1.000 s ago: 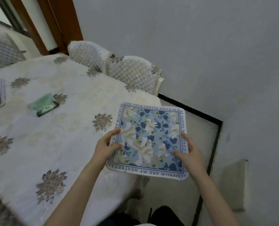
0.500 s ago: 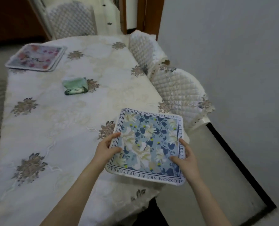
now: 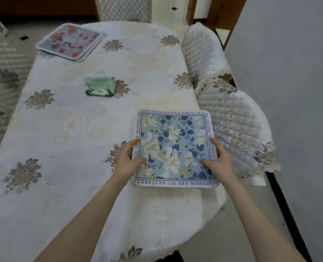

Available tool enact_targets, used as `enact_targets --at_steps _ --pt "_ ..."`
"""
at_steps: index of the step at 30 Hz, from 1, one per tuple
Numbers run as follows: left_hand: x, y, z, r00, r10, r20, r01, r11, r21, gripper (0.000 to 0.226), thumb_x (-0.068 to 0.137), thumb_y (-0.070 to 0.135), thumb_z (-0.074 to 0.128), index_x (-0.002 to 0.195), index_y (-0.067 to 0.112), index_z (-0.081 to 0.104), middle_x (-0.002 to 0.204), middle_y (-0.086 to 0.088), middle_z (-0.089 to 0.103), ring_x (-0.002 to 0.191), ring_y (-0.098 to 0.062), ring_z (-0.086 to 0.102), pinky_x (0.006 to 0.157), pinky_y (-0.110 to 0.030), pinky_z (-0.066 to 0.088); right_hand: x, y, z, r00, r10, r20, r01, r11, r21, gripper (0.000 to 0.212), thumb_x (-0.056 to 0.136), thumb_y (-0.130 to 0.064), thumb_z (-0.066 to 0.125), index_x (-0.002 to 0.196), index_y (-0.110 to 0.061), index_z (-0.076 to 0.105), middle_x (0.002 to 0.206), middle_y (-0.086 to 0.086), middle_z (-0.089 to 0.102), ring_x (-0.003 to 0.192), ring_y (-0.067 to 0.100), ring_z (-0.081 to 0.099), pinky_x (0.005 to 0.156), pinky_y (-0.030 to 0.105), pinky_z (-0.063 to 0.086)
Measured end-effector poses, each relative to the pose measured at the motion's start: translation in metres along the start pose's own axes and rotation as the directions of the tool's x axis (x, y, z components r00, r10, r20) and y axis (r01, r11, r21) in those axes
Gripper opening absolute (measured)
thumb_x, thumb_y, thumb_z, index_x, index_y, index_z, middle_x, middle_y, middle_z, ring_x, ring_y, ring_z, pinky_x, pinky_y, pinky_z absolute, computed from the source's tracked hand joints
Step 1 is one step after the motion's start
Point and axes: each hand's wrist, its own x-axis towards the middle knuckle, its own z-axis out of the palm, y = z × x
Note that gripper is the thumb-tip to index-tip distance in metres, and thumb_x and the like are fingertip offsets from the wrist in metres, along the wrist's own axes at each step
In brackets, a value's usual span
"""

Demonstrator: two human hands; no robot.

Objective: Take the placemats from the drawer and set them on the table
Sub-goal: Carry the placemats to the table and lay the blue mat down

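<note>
A square placemat (image 3: 174, 146) with blue and cream flowers and a lettered border is held flat over the table's near right edge. My left hand (image 3: 127, 159) grips its left side, thumb on top. My right hand (image 3: 219, 161) grips its right side the same way. I cannot tell whether the mat touches the tablecloth. The table (image 3: 77, 140) wears a white embroidered cloth with grey-brown flowers. A small stack of pink floral placemats (image 3: 71, 41) lies at the far left corner.
A folded green cloth (image 3: 99, 86) sits mid-table. Quilted white chairs stand at the right (image 3: 230, 114), at the far end (image 3: 123, 8) and at the left (image 3: 0, 76). A grey wall (image 3: 293, 72) runs close along the right side.
The view has swung left toward the table, and the blue placemat, still held in both hands, has moved from beyond the table's corner to over its right edge.
</note>
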Motion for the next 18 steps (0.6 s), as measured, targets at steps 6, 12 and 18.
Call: enact_targets --at_steps 6,12,18 --pt "0.007 -0.044 0.014 0.99 -0.073 -0.116 0.073 0.997 -0.005 0.072 0.075 -0.004 0.076 0.132 0.031 0.051 0.132 -0.003 0.059 0.109 -0.017 0.064 0.089 -0.035 0.056 0.038 0.024 0.014 0.999 0.027 0.043 -0.022 0.994 -0.111 0.074 0.078 0.011 0.072 0.138 -0.023 0.046 0.102 -0.02 0.06 0.064 -0.011 0.063 0.056 0.015 0.055" --pt "0.005 -0.062 0.023 0.986 0.04 -0.162 0.06 0.82 0.569 0.073 0.084 0.025 0.072 0.148 0.022 0.036 0.148 -0.005 0.04 0.136 -0.027 0.032 0.114 -0.044 0.03 0.046 0.041 0.018 0.985 -0.148 0.085 0.168 0.763 -0.624 0.07 0.083 -0.029 0.065 0.148 -0.02 0.04 0.153 0.009 0.038 0.136 0.027 0.039 0.112 0.04 0.031" --pt "0.013 -0.09 0.032 0.978 0.198 0.061 -0.157 0.514 0.843 0.062 0.099 0.047 0.025 0.154 0.018 0.023 0.162 -0.003 0.016 0.15 -0.025 0.012 0.121 -0.038 0.006 0.045 0.073 0.036 0.914 -0.302 0.272 0.392 0.48 -0.785 0.056 0.101 -0.038 0.028 0.155 -0.022 0.025 0.162 0.003 0.022 0.151 0.02 0.013 0.122 0.04 0.011"
